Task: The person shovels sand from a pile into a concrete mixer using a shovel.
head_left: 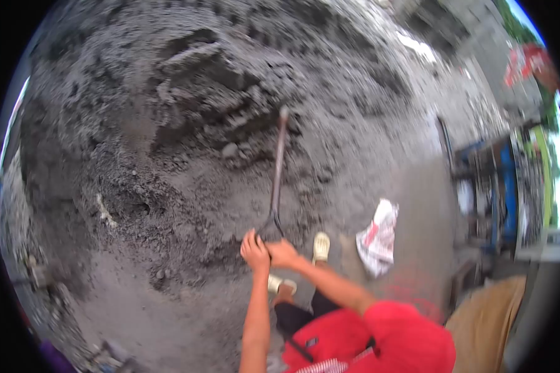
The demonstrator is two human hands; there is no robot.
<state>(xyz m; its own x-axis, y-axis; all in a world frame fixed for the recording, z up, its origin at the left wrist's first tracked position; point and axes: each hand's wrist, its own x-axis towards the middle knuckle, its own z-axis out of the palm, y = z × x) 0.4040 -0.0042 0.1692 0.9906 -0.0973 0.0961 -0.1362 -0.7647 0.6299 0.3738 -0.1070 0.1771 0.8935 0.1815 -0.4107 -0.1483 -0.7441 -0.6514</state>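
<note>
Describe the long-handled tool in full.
The long-handled tool has a straight, slim brown shaft, paler at its far tip, that splits into a dark fork at the near end. The shaft looks worn; its material is unclear. Both the left hand and the right hand close round the forked end, hiding the grip. It points away from the person, over the grey heap. No blade shows, and whether the tip touches the heap is unclear.
</note>
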